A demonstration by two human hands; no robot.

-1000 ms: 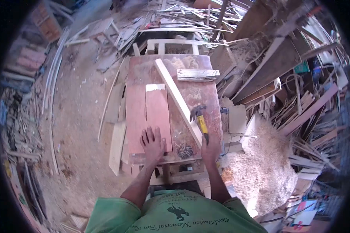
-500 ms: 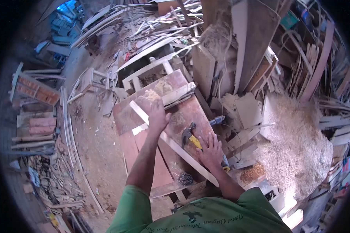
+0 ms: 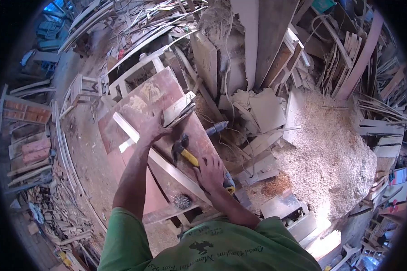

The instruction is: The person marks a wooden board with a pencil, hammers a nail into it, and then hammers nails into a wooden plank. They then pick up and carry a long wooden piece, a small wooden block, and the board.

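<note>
We now free the board (image 3: 151,198) by the left edge of the desk (image 3: 167,86), our left hand (image 3: 152,128), grip unclear, nearing the right-edge slats (image 3: 178,107) while our right hand (image 3: 210,173), fingers (image 3: 208,161) slightly parted, lies by the hammer (image 3: 188,157).

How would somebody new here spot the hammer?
Find the reddish worktable. A long pale wooden strip slants across it; beside that, at the right hand, lies the hammer. Its dark claw head and yellow handle distinguish it from the strip's plain wood.

Bright sawdust heap (image 3: 325,135); scrap wood (image 3: 68,212) littering floor (image 3: 87,158).
</note>
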